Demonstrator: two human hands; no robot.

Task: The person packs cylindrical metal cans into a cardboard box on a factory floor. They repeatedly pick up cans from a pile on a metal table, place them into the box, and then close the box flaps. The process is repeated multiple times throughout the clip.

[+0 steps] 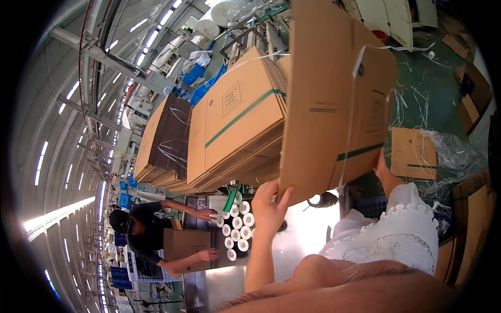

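Left grip (270, 206) at 5 o'clock has the bottom-left corner of a big flat brown cardboard carton (329, 112) pinched between thumb and fingers. Right grip (383, 169), out at 3, holds its lower right edge — fingers partly hidden. The carton's up on edge at 2 o'clock, a thin white plastic strap (358, 69) running down it. Past that there's a stack of flattened brown cardboard cartons (235, 117) at 11, white round rolls (237, 223) at 6, and — further off — a dark-shirted co-worker (143, 232) at 8, one hand on a brown cardboard box (182, 245).
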